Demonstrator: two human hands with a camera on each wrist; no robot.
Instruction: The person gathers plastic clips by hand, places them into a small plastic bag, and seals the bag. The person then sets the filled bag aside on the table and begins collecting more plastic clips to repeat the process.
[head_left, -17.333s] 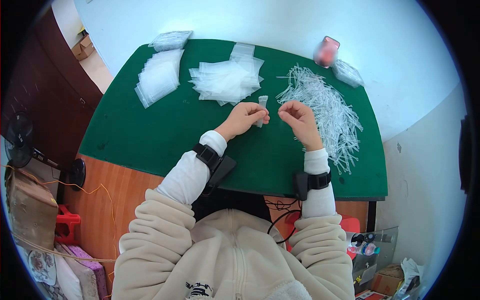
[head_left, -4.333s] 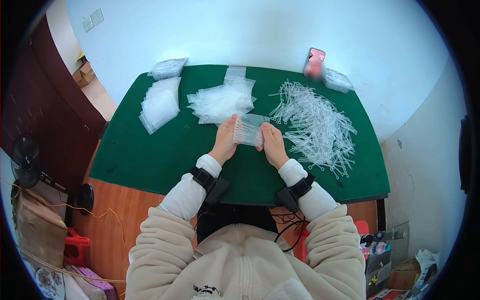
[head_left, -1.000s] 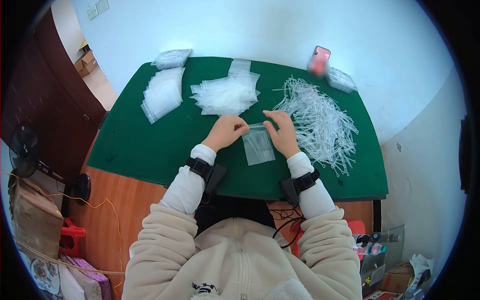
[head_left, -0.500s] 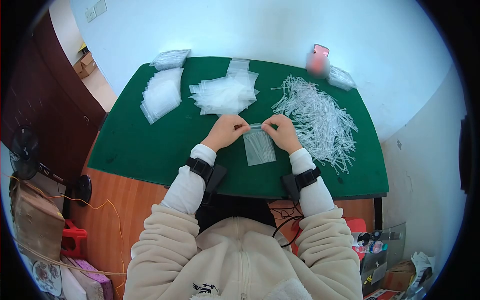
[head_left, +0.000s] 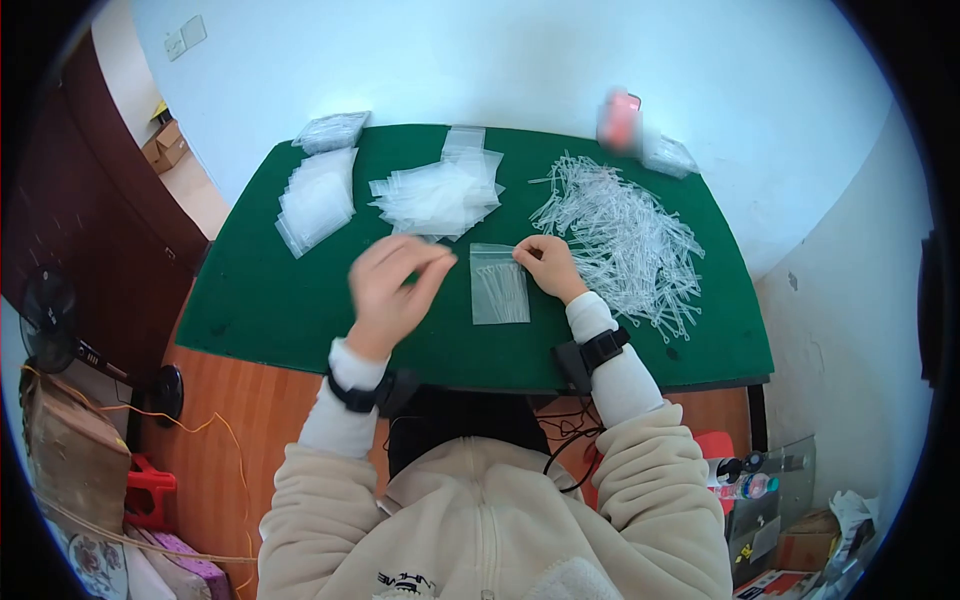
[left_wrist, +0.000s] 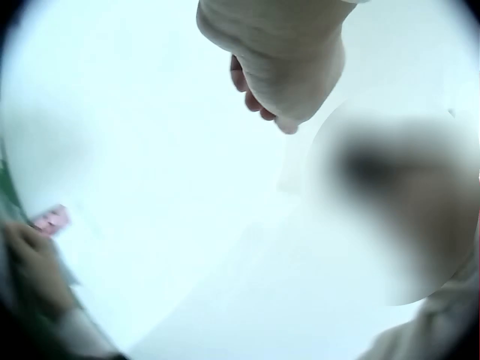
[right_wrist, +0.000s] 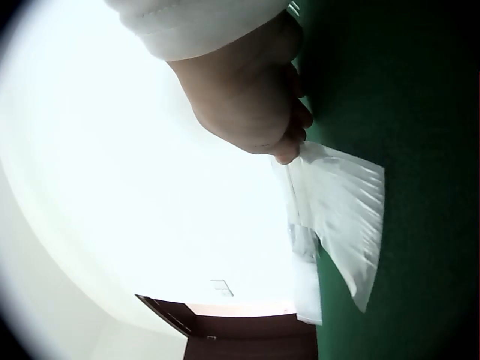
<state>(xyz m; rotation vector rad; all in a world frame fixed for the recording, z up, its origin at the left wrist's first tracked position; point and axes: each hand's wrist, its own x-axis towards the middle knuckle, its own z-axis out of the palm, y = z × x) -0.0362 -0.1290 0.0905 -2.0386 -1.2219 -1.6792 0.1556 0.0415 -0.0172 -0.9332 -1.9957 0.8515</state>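
A clear zip bag (head_left: 500,284) hangs over the green cloth, in front of the body, with several thin clear plastic pieces inside it. My right hand (head_left: 549,267) pinches its top right corner between thumb and fingers. In the right wrist view the bag (right_wrist: 345,214) slants down from the right fingertips. To the left of the bag, my left hand (head_left: 392,290) is raised and blurred by motion. Its thumb and fingers bend toward each other with nothing visible between them. The left wrist view shows the left hand (left_wrist: 281,64) against the pale wall.
A heap of clear looped plastic sticks (head_left: 625,240) lies at right. Empty bags (head_left: 437,198) are piled at the centre back, with a fanned stack of bags (head_left: 318,200) to their left. Filled packs (head_left: 332,131) sit in the back left corner. A phone (head_left: 620,120) leans on the wall.
Half a second ago both hands pinched the bag's top edge. The left hand has since let go and moved left and up; the right hand keeps its grip, shifted slightly left.
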